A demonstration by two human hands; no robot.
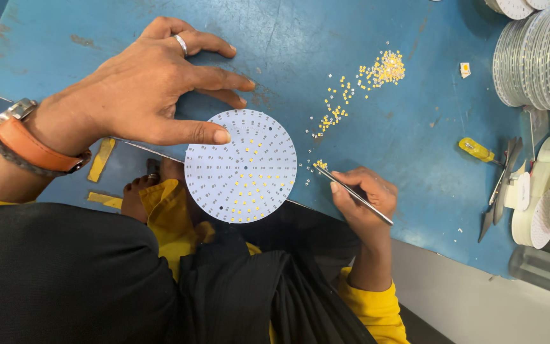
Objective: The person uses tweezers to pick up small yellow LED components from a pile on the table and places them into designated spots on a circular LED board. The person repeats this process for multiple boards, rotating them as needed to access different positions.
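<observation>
Board point(240, 167): round, white, lay flat at the near edge of the blue surface point(84, 44), partly overhanging it; yellow chips filled part of its lower middle, most pads bare.
Left hand point(154, 86): spread wide, fingers apart, thumb tip pressed on the board's left rim; clamped on nothing, only pinned the board down.
Right hand point(367, 200): closed in a pen grip on the tweezers point(353, 193), just right of the board.
Tweezer tip: reached a small cluster of chips lying just off the board's right edge; too small to tell whether a chip was caught.
Loose chips point(386, 67): strewn in a trail from a heap further back on the surface down toward the board.
Pile of boards point(536, 54): stood far right, well apart from the work; a yellow-handled tool point(477, 150) lay near it.
Doing it well, as a judgement: thumb best kept firm on the rim since the board overhung; one chip taken at a time, squeezed lightly, carried low and set square on a bare pad without brushing chips already seated.
</observation>
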